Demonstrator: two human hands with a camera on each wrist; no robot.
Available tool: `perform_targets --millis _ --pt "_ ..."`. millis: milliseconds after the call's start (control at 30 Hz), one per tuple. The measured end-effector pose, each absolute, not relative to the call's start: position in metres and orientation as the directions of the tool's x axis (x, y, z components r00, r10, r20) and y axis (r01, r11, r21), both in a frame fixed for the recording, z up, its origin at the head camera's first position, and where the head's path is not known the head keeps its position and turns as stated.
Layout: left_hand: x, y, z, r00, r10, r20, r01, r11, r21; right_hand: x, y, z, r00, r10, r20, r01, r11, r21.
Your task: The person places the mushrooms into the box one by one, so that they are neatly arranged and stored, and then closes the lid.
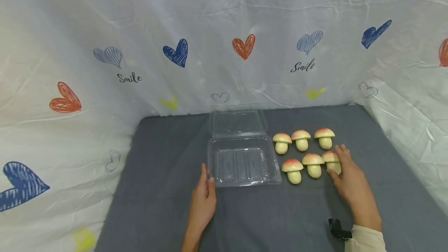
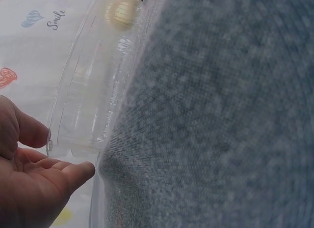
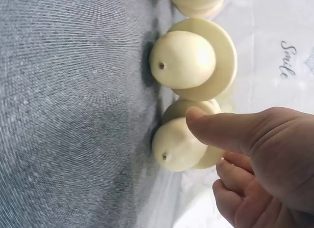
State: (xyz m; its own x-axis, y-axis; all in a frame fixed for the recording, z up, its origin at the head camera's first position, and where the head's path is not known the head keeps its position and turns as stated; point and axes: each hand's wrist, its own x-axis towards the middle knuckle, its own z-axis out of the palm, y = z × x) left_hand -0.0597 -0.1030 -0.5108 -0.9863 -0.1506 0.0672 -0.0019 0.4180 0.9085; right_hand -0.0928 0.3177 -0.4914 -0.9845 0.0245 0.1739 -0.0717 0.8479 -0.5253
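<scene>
A clear plastic container (image 1: pixel 245 160) with its hinged lid (image 1: pixel 238 123) laid back lies on the grey cloth. At its front left corner my left hand (image 1: pixel 202 205) holds the rim, thumb on top and fingers along the outer side. To the right, in two rows of three, lie toy mushrooms with reddish caps and pale stems. Thumb on one side and fingers on the other, my right hand (image 1: pixel 353 182) grips the rightmost mushroom (image 1: pixel 333 164) of the front row. The right wrist view shows the thumb over that mushroom's stem (image 3: pixel 177 147), with the fingertips partly hidden.
Beside the gripped one is a middle mushroom (image 1: pixel 314 169), then another mushroom (image 1: pixel 294 176) close to the container's right edge. A white curtain (image 1: pixel 210 77) printed with hearts hangs behind the cloth-covered table (image 1: pixel 168 189). A black device (image 1: pixel 338 229) sits at the right wrist.
</scene>
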Motion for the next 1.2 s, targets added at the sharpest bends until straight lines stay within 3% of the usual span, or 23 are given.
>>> perform_targets --millis 333,733,1200 --pt "-0.06 -0.104 -0.51 -0.989 -0.14 0.057 -0.008 0.423 0.906 -0.096 0.321 -0.501 -0.985 0.034 0.167 -0.064 0.837 -0.543" --pt "-0.061 -0.104 -0.512 -0.991 -0.129 0.046 -0.008 0.394 0.919 -0.097 0.326 -0.502 -0.981 0.17 0.096 0.1 0.861 -0.498" --pt "-0.061 -0.105 -0.514 -0.991 -0.122 0.053 0.002 0.383 0.924 -0.092 0.314 -0.48 -0.951 0.248 0.182 0.125 0.852 -0.508"
